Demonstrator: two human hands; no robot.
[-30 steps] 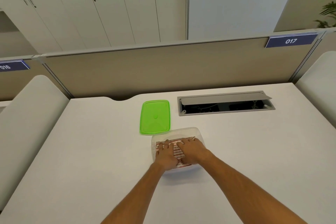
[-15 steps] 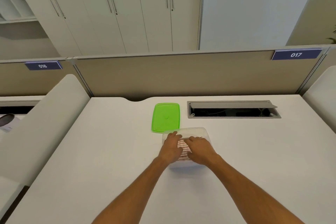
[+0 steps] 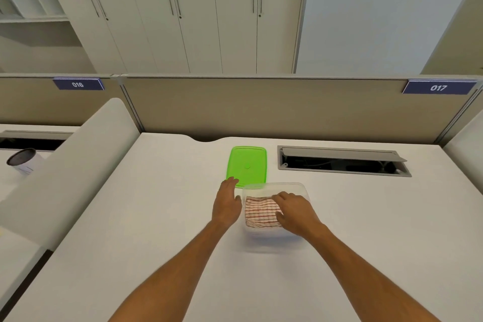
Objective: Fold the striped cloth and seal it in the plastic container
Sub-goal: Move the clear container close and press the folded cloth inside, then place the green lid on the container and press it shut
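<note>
Striped cloth (image 3: 261, 213) lies boxed, apparently under right hand (image 3: 295, 213).

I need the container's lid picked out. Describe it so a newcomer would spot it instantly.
On the white desk, look just left of the open cable hatch near the back partition. The lid lies flat there, directly behind the clear container, with the left hand at its near corner. It is the only bright green thing.

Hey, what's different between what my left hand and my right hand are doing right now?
The left hand lies outside the plastic container, fingers stretched toward the near corner of the green lid. The right hand is inside the container, resting on the striped cloth. The left holds nothing; the right presses on fabric. Both are palm down, and neither is gripping anything.
</note>
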